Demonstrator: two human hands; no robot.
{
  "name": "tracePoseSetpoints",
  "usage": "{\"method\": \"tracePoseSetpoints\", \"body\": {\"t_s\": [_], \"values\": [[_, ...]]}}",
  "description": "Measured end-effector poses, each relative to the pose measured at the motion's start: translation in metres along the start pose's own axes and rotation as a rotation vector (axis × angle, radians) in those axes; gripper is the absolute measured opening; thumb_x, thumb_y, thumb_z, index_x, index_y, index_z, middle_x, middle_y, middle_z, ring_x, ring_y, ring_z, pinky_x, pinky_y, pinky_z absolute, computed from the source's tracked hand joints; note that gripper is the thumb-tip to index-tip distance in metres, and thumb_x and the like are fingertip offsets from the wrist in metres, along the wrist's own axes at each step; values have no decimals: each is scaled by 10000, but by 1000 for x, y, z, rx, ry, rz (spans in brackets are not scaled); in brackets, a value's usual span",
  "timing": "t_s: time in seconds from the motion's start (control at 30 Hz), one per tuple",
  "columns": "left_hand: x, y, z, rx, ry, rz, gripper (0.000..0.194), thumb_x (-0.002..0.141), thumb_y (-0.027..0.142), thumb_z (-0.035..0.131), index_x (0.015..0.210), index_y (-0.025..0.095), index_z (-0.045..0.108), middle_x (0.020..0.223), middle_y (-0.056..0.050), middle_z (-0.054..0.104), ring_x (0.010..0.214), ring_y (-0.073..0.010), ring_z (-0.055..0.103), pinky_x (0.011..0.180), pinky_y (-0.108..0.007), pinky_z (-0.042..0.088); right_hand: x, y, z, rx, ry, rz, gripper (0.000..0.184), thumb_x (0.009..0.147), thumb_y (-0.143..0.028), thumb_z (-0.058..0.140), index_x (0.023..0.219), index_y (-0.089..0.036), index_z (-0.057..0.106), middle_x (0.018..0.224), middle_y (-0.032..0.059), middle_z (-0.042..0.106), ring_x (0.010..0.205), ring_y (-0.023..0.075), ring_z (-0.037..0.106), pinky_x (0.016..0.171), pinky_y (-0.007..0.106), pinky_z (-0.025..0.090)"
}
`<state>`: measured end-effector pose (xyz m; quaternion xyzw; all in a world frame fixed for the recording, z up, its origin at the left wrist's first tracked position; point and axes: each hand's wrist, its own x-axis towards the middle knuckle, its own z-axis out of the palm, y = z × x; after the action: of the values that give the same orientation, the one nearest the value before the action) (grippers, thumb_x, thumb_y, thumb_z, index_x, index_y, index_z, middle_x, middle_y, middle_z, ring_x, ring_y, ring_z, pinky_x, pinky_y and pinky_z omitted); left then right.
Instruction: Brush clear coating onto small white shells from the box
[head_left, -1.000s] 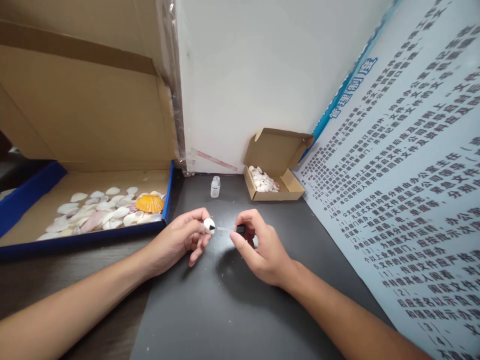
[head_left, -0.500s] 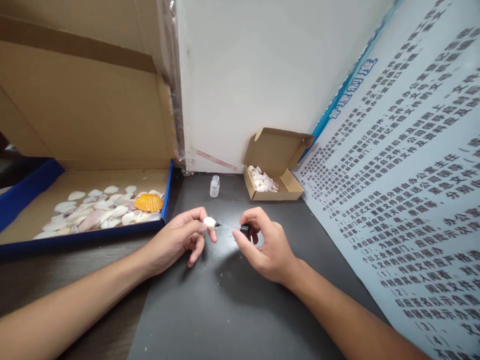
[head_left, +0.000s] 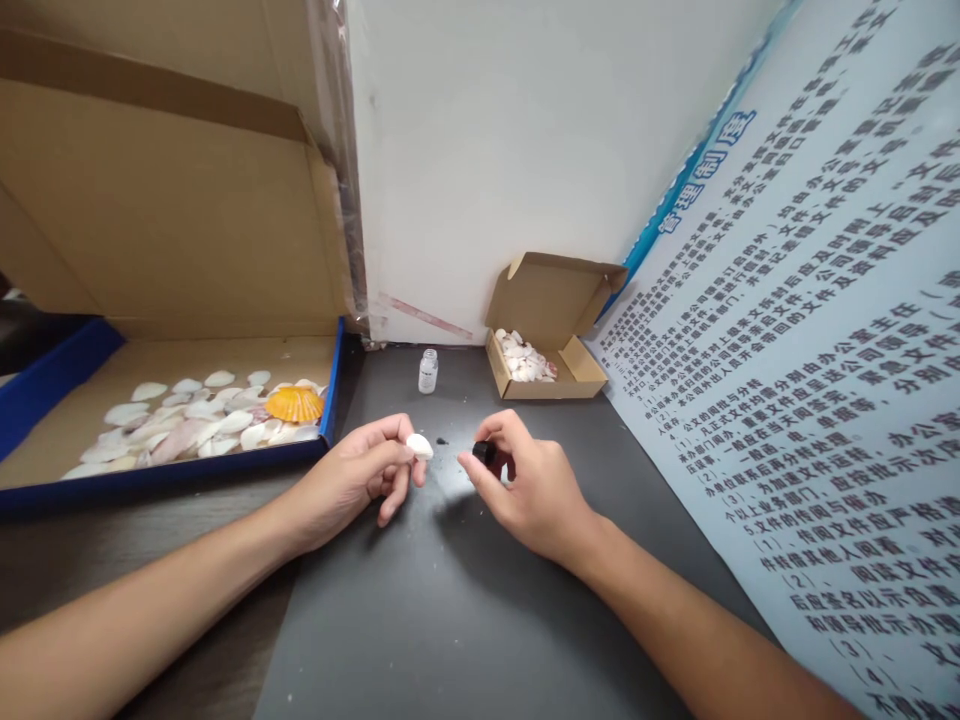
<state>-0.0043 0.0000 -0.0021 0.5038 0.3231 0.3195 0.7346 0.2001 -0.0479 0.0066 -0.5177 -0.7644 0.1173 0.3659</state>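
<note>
Between the thumb and fingers of my left hand (head_left: pixel 375 464) is a small white seashell (head_left: pixel 420 447), held above the dark mat. My right hand (head_left: pixel 529 485) pinches the black cap of a brush applicator (head_left: pixel 484 453). Its thin stem barely shows, and a dark brush tip appears near the shell, apart from it. Beyond both hands a small clear glass bottle (head_left: pixel 427 374) with a white label stands upright, its neck uncapped.
On the left, an open blue-edged cardboard box (head_left: pixel 334 385) holds many pale shells and an orange scallop shell (head_left: pixel 295 404). A smaller open carton (head_left: pixel 547 390) with shells stands at the back right. A printed board (head_left: pixel 795 330) leans along the right side.
The brush tip was at the shell's edge and now shows a little away from it, higher up. My right hand has turned the cap slightly; my left hand still holds the shell.
</note>
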Motion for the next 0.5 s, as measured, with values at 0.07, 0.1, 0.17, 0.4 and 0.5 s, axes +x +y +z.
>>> {"method": "tracePoseSetpoints", "body": {"t_s": [0.07,0.1,0.17,0.4,0.5], "values": [[0,0,0,5,1,-1,182,839,270,597,732,179,481,661,26,644,354,-45,488,380,-159,387,1,1,0,48,-7,15,153,902,-334,582,930,-230,473,579,-74,532,475,114,509,495,233,374],[-1,0,1,7,3,0,182,838,270,597,731,179,480,656,26,644,354,-46,489,380,-158,385,1,1,0,96,-19,0,159,903,-340,578,938,-231,467,594,-72,533,488,114,517,504,229,387],[-1,0,1,5,6,-1,187,835,270,600,729,181,474,651,27,644,357,-46,492,383,-157,383,0,1,0,160,-60,-32,160,910,-342,568,959,-233,463,623,-65,544,508,111,529,517,222,405],[-1,1,1,-7,6,2,203,826,276,615,726,184,465,645,37,632,361,-43,482,388,-159,380,-1,-2,-1,37,-53,-46,122,919,-321,549,945,-232,469,661,-38,600,535,122,551,534,231,389],[-1,1,0,7,7,-6,208,824,285,615,724,185,463,641,35,632,362,-45,482,392,-161,372,-1,-2,-1,57,-73,-61,120,926,-329,539,952,-233,471,672,-32,618,546,124,564,542,230,392]]}}
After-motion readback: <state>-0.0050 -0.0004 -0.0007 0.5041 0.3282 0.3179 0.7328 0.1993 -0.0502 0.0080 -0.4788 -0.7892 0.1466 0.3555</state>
